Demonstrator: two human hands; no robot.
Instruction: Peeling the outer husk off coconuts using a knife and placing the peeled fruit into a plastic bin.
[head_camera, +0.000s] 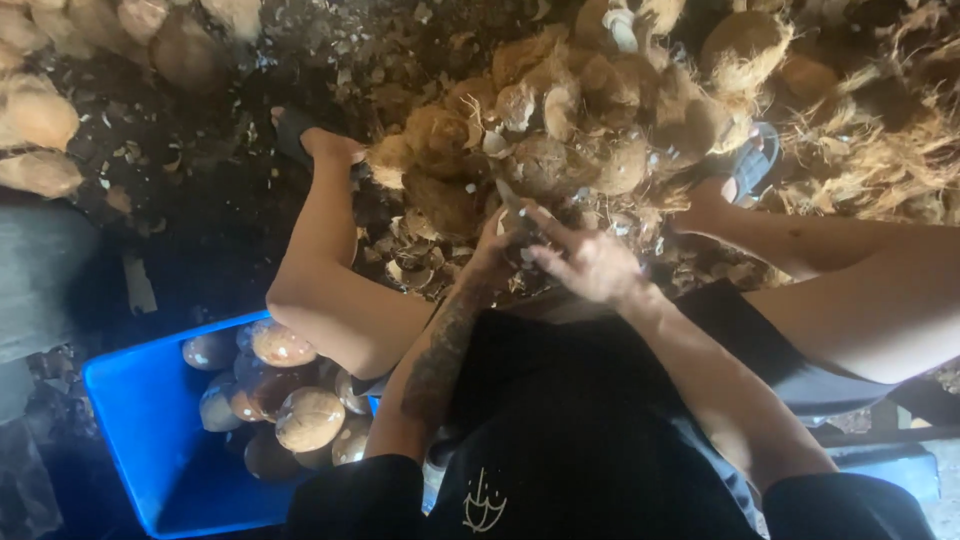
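Brown, fibrous, partly husked coconut (545, 165) sits just beyond both hands, at the near edge of a heap of husked coconuts (600, 90). Left hand (492, 255) presses against a dark object under the right hand; its grip cannot be told, the view being blurred. Right hand (590, 262) shows fingers spread, apparently curled over that object. Blue plastic tub (140, 420) of smooth peeled coconuts (308, 418) stands well below-left of the left hand.

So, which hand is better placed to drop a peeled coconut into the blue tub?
Probably the left hand. The blue tub with peeled coconuts lies on the left, beside the left leg, while the right hand would have to cross the body.
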